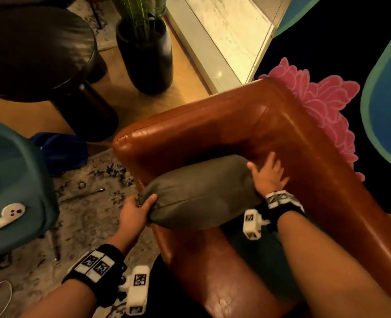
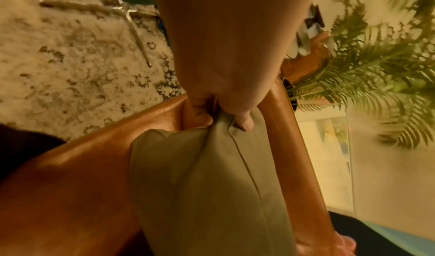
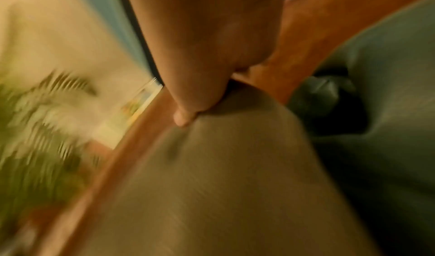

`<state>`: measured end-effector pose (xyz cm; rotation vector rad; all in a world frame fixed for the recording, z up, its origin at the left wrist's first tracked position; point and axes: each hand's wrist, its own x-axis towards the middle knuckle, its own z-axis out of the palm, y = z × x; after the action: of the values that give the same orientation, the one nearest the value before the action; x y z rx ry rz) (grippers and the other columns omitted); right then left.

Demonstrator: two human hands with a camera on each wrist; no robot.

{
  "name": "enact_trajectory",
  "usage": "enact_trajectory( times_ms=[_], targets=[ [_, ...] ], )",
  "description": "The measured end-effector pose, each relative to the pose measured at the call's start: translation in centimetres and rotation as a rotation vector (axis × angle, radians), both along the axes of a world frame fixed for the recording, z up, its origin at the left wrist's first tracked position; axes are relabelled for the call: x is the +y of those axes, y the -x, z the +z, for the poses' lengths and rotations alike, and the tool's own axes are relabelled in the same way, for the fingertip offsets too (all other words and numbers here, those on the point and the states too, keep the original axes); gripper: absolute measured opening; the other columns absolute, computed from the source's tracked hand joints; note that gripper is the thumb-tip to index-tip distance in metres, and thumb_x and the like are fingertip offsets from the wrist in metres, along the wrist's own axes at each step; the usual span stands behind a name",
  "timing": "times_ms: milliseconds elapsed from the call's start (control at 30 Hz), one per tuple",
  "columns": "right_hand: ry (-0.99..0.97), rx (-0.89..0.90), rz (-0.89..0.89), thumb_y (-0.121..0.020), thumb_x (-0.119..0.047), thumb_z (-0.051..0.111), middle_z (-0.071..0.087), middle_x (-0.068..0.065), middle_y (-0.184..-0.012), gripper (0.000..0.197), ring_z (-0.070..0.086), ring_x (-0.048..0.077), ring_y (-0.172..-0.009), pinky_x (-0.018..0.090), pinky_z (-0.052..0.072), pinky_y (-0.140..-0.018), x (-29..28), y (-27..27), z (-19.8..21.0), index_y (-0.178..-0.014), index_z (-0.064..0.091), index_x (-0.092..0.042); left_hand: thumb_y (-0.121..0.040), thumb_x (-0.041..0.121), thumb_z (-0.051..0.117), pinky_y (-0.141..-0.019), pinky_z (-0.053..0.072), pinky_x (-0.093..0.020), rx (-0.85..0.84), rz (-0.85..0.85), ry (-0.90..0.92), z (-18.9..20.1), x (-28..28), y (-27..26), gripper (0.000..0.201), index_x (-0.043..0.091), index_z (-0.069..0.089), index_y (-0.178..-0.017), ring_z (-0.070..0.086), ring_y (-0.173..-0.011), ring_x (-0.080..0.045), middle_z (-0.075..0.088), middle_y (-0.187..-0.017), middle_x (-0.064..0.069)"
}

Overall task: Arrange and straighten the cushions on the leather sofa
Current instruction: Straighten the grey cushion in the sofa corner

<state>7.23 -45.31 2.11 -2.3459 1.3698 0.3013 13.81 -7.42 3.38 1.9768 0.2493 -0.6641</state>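
Note:
A grey-olive cushion (image 1: 201, 193) (image 2: 200, 185) (image 3: 223, 185) lies across the corner of the brown leather sofa (image 1: 212, 125), leaning on its armrest. My left hand (image 1: 137, 210) pinches the cushion's left corner between thumb and curled fingers, which the left wrist view shows at the seam (image 2: 226, 118). My right hand (image 1: 268, 173) lies on the cushion's right end with fingers spread straight against the sofa back. Its thumb presses the fabric (image 3: 186, 118). A second, dark green cushion (image 1: 254, 249) (image 3: 388, 74) sits on the seat under my right forearm.
A black planter (image 1: 148, 53) with a fern and a dark round stool (image 1: 36, 53) stand on the floor beyond the armrest. A teal chair (image 1: 17, 171) carrying a white controller (image 1: 6, 214) is at the left, over a patterned rug (image 1: 93, 214). Blue cloth (image 1: 61, 152) lies by the sofa.

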Motion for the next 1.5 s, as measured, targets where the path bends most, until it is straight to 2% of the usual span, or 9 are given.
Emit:
enact_trajectory(
  times_ms=[133,367,633,833,933,1033,1167,1333,1500],
  targets=[
    [-0.187,-0.136,-0.174,-0.103,-0.04,0.048,0.059,0.028,-0.131,0.046,0.054,0.044,-0.123,0.045,0.045,-0.095,-0.5,-0.9,2.1,-0.126,0.056,-0.001,-0.092,0.063,0.051,-0.042,0.045,-0.029,0.022,0.03,-0.125,1.3,-1.8,-1.1,0.066,0.001,0.066,-0.075,0.062,-0.044,-0.027,0.066,-0.057,-0.018],
    [-0.305,-0.791,-0.001,-0.091,-0.036,0.071,0.046,0.007,-0.061,0.04,0.04,0.015,-0.06,0.033,0.03,-0.056,-2.5,-0.5,9.2,-0.064,0.051,-0.013,-0.097,0.066,0.027,-0.063,0.046,-0.042,-0.2,-0.038,-0.351,4.0,-0.3,-4.0,0.081,0.0,0.058,-0.061,0.059,-0.066,-0.034,0.06,-0.063,-0.018],
    [-0.338,-0.698,0.115,-0.087,-0.036,0.076,0.044,-0.008,-0.05,0.043,0.037,0.006,-0.05,0.029,0.033,-0.053,-2.3,-1.9,12.3,-0.061,0.049,-0.016,-0.09,0.061,0.055,-0.053,0.04,-0.032,-0.125,-0.185,-0.038,5.2,-1.9,-2.6,0.055,0.009,0.056,-0.072,0.057,-0.053,-0.02,0.058,-0.062,-0.007],
    [-0.02,-0.398,-0.001,-0.091,-0.035,0.07,0.061,0.021,-0.078,0.036,0.059,0.033,-0.078,0.036,0.036,-0.068,-6.0,-1.1,8.9,-0.072,0.058,-0.007,-0.092,0.043,0.065,-0.043,0.039,-0.025,0.01,-0.185,0.135,5.0,-2.0,-3.3,0.041,0.005,0.06,-0.079,0.051,-0.045,-0.021,0.056,-0.05,-0.007],
    [0.231,-0.201,-0.135,-0.092,-0.036,0.064,0.055,0.022,-0.133,0.041,0.048,0.042,-0.128,0.049,0.038,-0.101,-0.5,-1.9,5.9,-0.125,0.06,-0.012,-0.094,0.031,0.066,-0.042,0.045,-0.027,0.101,-0.249,0.118,4.1,-2.9,-3.0,0.041,-0.009,0.062,-0.092,0.056,-0.042,-0.02,0.063,-0.053,-0.011],
    [0.174,-0.268,0.475,-0.095,-0.042,0.055,0.022,0.02,-0.164,0.079,0.016,0.039,-0.153,0.052,0.014,-0.122,10.5,-2.3,4.2,-0.159,0.022,-0.011,-0.095,0.03,0.066,-0.047,0.049,-0.03,0.122,-0.312,0.058,3.2,-3.1,-2.8,0.032,-0.001,0.062,-0.092,0.063,-0.047,-0.02,0.067,-0.059,-0.012],
    [0.128,-0.196,1.162,-0.101,-0.053,0.027,0.029,0.002,-0.165,0.059,0.019,0.023,-0.155,0.06,0.009,-0.121,16.7,-0.3,1.4,-0.157,0.026,-0.036,-0.093,0.031,0.068,-0.048,0.047,-0.027,0.054,-0.344,-0.06,3.3,-2.7,-2.8,0.034,-0.001,0.064,-0.08,0.061,-0.044,-0.019,0.068,-0.057,-0.014],
    [0.321,-0.037,0.382,-0.1,-0.063,0.022,0.017,0.018,-0.167,0.07,0.016,0.037,-0.154,0.059,-0.003,-0.119,2.3,0.9,-0.8,-0.16,0.022,-0.026,-0.094,0.051,0.059,-0.049,0.049,-0.029,0.02,-0.369,-0.232,3.7,-0.9,-2.2,0.052,0.002,0.063,-0.077,0.064,-0.046,-0.02,0.07,-0.058,-0.011],
    [-0.087,-0.403,-0.201,-0.101,-0.033,0.056,0.069,0.024,-0.116,0.037,0.062,0.039,-0.109,0.039,0.045,-0.089,-3.0,0.1,3.5,-0.112,0.07,-0.001,-0.096,0.057,0.05,-0.056,0.057,-0.038,-0.109,-0.352,-0.287,4.9,-2.8,-2.6,0.061,0.002,0.062,-0.072,0.065,-0.046,-0.022,0.068,-0.053,-0.01]
  ],
)
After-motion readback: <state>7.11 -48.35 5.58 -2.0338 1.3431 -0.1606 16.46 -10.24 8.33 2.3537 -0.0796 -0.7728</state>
